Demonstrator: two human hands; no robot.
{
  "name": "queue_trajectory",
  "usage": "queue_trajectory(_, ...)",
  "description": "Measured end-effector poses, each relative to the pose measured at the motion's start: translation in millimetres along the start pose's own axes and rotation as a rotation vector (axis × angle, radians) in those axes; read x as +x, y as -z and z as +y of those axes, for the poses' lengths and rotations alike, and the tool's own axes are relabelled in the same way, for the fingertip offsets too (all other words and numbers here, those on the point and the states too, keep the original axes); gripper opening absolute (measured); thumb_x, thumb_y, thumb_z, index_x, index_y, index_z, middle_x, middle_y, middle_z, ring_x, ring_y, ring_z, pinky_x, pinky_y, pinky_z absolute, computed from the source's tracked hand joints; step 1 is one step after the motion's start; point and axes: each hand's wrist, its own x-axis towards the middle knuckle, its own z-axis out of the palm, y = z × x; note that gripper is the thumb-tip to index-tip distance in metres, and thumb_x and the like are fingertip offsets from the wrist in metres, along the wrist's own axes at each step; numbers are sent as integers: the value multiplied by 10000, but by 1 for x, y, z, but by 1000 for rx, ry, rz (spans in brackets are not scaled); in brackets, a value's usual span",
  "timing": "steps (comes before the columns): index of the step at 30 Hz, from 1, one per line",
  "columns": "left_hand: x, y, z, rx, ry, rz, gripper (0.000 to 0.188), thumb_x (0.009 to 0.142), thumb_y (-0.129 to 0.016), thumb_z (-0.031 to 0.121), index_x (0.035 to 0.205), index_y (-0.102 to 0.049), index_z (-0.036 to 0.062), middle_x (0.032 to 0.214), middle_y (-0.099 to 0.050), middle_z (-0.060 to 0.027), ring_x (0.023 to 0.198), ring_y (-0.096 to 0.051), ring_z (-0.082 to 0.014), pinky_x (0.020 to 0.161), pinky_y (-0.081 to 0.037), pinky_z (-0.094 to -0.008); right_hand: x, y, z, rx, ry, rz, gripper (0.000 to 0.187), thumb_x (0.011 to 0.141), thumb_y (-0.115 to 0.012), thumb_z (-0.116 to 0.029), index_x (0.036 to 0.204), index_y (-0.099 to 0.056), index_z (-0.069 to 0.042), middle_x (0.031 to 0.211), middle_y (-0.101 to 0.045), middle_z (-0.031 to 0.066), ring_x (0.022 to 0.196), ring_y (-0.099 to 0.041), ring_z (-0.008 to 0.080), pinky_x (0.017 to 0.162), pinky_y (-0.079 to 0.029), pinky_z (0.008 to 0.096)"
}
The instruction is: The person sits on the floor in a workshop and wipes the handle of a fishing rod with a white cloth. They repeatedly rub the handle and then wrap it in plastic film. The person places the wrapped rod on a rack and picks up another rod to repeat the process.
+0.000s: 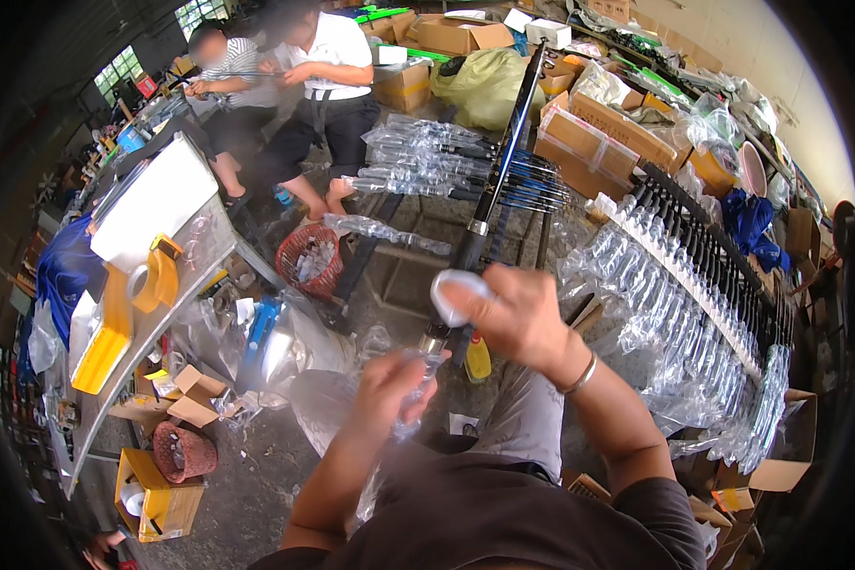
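Observation:
A black telescopic fishing rod (500, 166) slants from my lap up and away toward the back. My left hand (387, 388) is closed around its lower end, where crumpled clear plastic wrap (411, 391) covers the handle. Higher up, against the rod's grip, my right hand (525, 318) is closed on a white rounded pad (454, 297); whether it is cloth or paper I cannot tell. Beyond the rod, several plastic-wrapped rods (418, 161) lie across a metal stand. One more wrapped rod (389, 234) lies nearer, apart from that bundle.
On my right, a long row of wrapped rods (674, 313) leans on a rack. A table (220, 237) at left bears yellow tape rolls (154, 282). A red basket (312, 258), a yellow bottle (478, 358) and cardboard boxes (594, 142) stand around. Two people (328, 71) work at the back left.

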Motion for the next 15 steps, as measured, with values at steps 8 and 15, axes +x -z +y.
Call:
queue_trajectory(8, -4, 5, 0, -175, 74, -109, 471, 958, -477, 336, 1165, -519, -85, 630, -492, -17, 434, -374, -58, 407, -300, -210, -3, -4, -14, 104, 31, 45, 450, 649, -664, -125, 1097, -625, -141, 626, -404, 19, 474, -493, 159, 381, -417, 315)
queue_trajectory(15, -6, 7, -1, -241, 108, -154, 516, 952, -470, 398, 1143, -524, -79, 602, -458, -7, 424, -345, -48, 391, -274, -209, 5, -1, 5, 34, -57, 101, 470, 630, -667, -81, 1094, -615, -140, 630, -437, 28, 465, -494, 178, 388, -415, 317)
